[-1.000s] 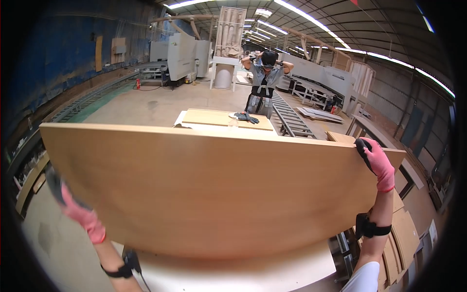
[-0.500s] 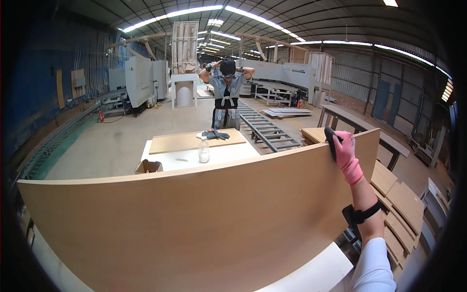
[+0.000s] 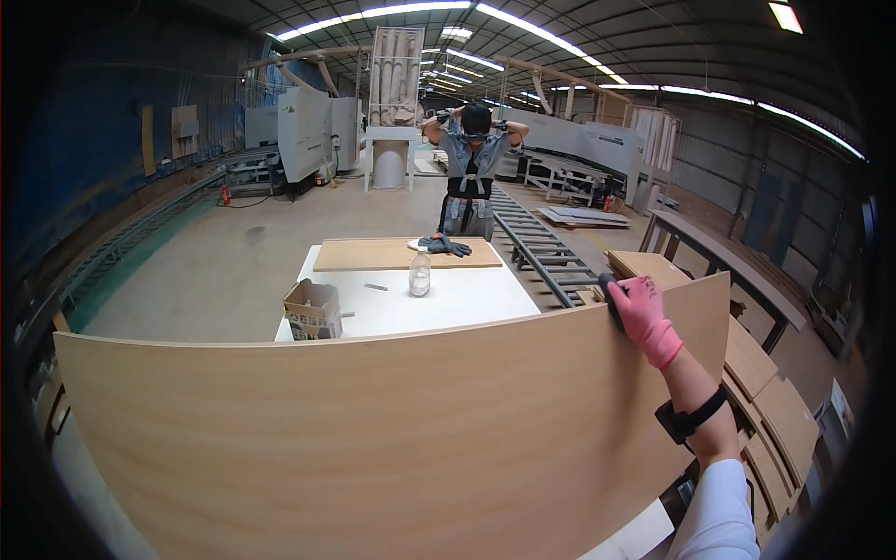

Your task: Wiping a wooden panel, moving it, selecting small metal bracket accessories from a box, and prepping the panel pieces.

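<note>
A large wood-coloured panel (image 3: 373, 429) stands on its long edge across the front of my view, leaning with its broad face toward me. My right hand (image 3: 642, 315), in a pink glove with a dark thumb side, is closed over the panel's top edge near its right end. The fingers on the far side are hidden by the panel. A black strap with a small device (image 3: 691, 420) is around my right forearm. My left hand is not in view. Under the panel, part of a white surface (image 3: 639, 534) shows at the lower right.
Beyond the panel, a white table (image 3: 467, 303) holds a board (image 3: 373, 256), dark gloves (image 3: 444, 245), a clear bottle (image 3: 420, 278) and an open cardboard box (image 3: 314, 308). Another person (image 3: 471, 173) stands behind it, hands raised to the head. A roller conveyor (image 3: 537, 245) and stacked boards (image 3: 779, 411) are to the right.
The panel's top edge has dropped and tipped toward me, so more of the cardboard box shows. My right hand has moved down with it and slightly left. The view has turned a little left.
</note>
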The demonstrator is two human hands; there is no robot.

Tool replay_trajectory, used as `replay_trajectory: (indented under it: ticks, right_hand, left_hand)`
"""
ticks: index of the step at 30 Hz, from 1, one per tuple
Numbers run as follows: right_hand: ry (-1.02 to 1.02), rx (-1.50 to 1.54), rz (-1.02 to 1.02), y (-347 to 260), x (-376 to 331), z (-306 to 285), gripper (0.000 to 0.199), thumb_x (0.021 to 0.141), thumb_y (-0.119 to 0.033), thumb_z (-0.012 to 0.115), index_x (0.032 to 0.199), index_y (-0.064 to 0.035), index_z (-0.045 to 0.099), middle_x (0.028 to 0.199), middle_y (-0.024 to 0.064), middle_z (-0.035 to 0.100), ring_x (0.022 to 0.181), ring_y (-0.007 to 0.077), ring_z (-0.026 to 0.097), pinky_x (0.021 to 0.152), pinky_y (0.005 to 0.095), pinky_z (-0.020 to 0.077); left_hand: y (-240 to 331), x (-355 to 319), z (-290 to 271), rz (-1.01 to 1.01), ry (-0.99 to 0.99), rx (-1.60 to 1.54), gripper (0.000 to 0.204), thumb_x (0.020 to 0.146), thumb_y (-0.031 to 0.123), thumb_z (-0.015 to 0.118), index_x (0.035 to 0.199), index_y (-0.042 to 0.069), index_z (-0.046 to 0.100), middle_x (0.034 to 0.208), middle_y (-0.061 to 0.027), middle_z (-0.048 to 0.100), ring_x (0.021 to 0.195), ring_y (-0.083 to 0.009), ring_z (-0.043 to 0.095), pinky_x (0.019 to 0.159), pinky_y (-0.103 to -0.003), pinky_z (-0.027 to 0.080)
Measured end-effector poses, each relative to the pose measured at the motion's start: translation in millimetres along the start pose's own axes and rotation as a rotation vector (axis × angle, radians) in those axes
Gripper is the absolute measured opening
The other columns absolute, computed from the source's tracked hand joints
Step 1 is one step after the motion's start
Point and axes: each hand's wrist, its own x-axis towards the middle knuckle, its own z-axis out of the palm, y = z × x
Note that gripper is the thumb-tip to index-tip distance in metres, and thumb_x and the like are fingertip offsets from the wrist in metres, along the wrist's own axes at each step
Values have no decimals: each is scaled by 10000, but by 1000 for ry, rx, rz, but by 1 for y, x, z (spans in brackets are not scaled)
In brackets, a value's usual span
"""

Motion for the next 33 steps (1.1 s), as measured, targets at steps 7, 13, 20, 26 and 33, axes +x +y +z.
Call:
replay_trajectory:
  ticks: [7, 13, 20, 26, 33]
  right_hand:
    - [-322, -162, 29, -13, -31, 25, 465, 865, -410, 415, 690, -56, 660, 715, 177, 619, 727, 353, 595, 672, 438, 453]
    - [-559, -178, 70, -12, -74, 53, 532, 884, -425, 368, 715, -8, 651, 779, 204, 627, 790, 359, 594, 730, 433, 452]
    - [-631, -154, 168, 5, -133, 81, 523, 887, -395, 384, 738, 39, 637, 789, 244, 612, 803, 381, 589, 763, 440, 451]
    - [-786, -133, 242, 2, -184, 101, 552, 887, -415, 360, 767, 41, 647, 843, 224, 628, 847, 358, 598, 798, 421, 452]
    - [-822, -139, 286, 10, -250, 140, 555, 891, -428, 371, 780, 45, 641, 839, 243, 622, 855, 374, 589, 803, 447, 444]
  left_hand:
    - [-33, -15, -26, 4, 21, 121, 509, 931, 261, 379, 1380, 47, 272, 1331, -108, 419, 1162, -228, 443, 987, -373, 346]
    - [-78, -23, -67, -14, 74, 256, 508, 928, 258, 378, 1379, 51, 270, 1321, -117, 424, 1155, -240, 448, 985, -383, 347]
    - [-118, -31, -126, 16, 94, 493, 508, 924, 254, 376, 1378, 55, 268, 1310, -128, 431, 1147, -255, 454, 983, -395, 348]
    - [-122, -26, -151, 93, 101, 661, 507, 922, 251, 375, 1378, 58, 266, 1300, -136, 437, 1141, -267, 459, 981, -405, 349]
    - [-188, -45, -241, 81, 117, 906, 506, 918, 248, 373, 1377, 62, 263, 1289, -147, 443, 1133, -282, 465, 979, -417, 350]
